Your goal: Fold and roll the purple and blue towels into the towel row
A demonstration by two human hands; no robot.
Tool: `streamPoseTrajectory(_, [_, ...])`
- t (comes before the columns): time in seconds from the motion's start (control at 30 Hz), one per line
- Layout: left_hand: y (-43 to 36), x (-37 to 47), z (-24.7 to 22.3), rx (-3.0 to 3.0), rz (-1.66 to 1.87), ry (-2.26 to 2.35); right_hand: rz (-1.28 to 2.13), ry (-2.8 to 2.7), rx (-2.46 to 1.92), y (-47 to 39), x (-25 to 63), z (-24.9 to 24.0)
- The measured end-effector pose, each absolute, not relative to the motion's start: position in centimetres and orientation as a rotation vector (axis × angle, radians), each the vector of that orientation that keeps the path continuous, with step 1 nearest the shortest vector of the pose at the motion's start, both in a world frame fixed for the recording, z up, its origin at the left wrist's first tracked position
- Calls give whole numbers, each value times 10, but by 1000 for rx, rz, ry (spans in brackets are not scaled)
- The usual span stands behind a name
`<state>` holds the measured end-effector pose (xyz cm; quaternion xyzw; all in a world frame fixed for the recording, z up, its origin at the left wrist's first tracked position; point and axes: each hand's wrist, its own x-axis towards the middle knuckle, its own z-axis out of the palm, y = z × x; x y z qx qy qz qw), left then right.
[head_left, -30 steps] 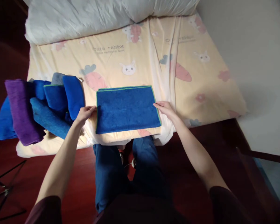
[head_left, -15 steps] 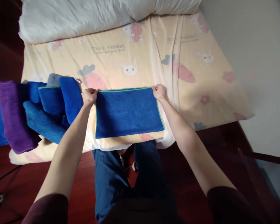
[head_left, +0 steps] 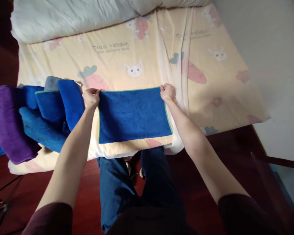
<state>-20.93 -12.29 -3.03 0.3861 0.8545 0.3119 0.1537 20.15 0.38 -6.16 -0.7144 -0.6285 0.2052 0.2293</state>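
A blue towel with thin green edging is spread as a rectangle near the bed's front edge. Its far left corner is pinched in my left hand, fingers closed. My right hand grips the far right corner in the same way, so the far edge runs taut between them. The near edge of the towel lies on the sheet. Just left of my left hand is a heap of towels: a bright blue towel, a purple towel, a lighter blue towel and a grey one.
The bed has a pale yellow sheet printed with rabbits and carrots. A rolled white quilt lies along its far side. A white wall stands at the right. Thin black stand legs rest on the dark red floor at lower left.
The towel's far edge has shifted slightly away from me with both hands; the two green lines there now appear as one. The view has also shifted a little.
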Motion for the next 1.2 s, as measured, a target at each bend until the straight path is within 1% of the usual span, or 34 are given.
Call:
streamPoseTrajectory(0.1, [-131,-189,-23,1239,816,2564,452,-1805,-1921,-9,194,-59])
streamPoseTrajectory(0.17, [-144,-165,-23,1544,801,2549,359,-1973,-1742,-30,182,-53])
streamPoseTrajectory(0.27, [-169,-127,-35,1994,673,2194,406,-2347,-1372,-71,161,-50])
streamPoseTrajectory(0.33, [-184,-113,-49,2069,577,2021,504,-2536,-1210,-90,154,-55])
streamPoseTrajectory(0.4, [-191,-114,-61,2012,566,2024,562,-2576,-1232,-94,159,-64])
streamPoseTrajectory(0.47, [-191,-124,-68,1896,602,2111,570,-2496,-1386,-86,170,-70])
streamPoseTrajectory(0.53, [-188,-133,-68,1791,641,2193,552,-2384,-1512,-77,178,-71])
streamPoseTrajectory(0.6, [-191,-127,-64,1762,678,2222,522,-2325,-1537,-84,176,-66])
streamPoseTrajectory(0.67, [-206,-104,-57,1851,700,2158,490,-2349,-1468,-114,165,-57])
streamPoseTrajectory(0.77, [-252,-53,-54,2071,643,1911,509,-2526,-1232,-186,150,-49])
streamPoseTrajectory(0.87, [-303,-27,-55,2136,581,1815,557,-2613,-1154,-241,163,-47])
streamPoseTrajectory(0.93, [-329,-34,-55,2119,580,1873,570,-2584,-1224,-252,187,-47])
streamPoseTrajectory(1.07, [-363,-81,-55,2004,603,2035,624,-2545,-1286,-238,248,-46])
streamPoseTrajectory(1.2, [-389,-125,-56,1981,596,1975,657,-2547,-1222,-234,297,-47])
